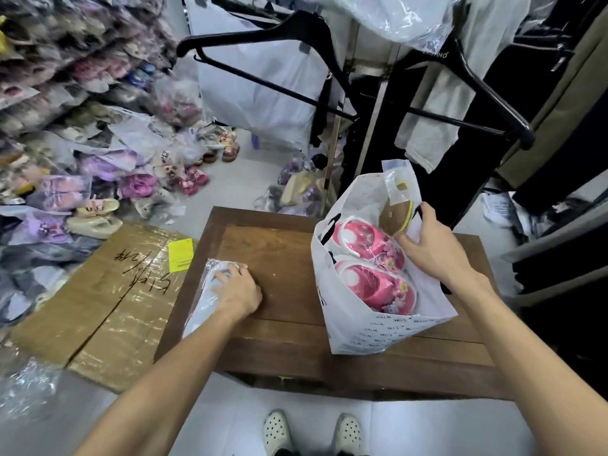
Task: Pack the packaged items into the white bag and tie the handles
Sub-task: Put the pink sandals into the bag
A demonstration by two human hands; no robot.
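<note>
You are partway through the packing. The white bag (pixel 378 327) stands open on the wooden surface (pixel 283 291), at about three o'clock from its middle, and already holds a wrapped pair of pink sandals (pixel 371 268) and, at the bag's twelve o'clock end, a brown item in clear wrap (pixel 396 209) that sticks up above the rim. Your right hand (pixel 434 248) is in the bag's mouth, fingers closed on the far rim beside the brown item, holding the bag open. Your left hand (pixel 235 287) lies at nine o'clock on the surface, fingers curled down on a white packaged item (pixel 210 291) at the surface's left edge; it looks gripped, not yet lifted. As I judge it, that package has yet to go into the bag, and the handles are not tied. Whether more packages are meant to follow, you cannot tell from here.
</note>
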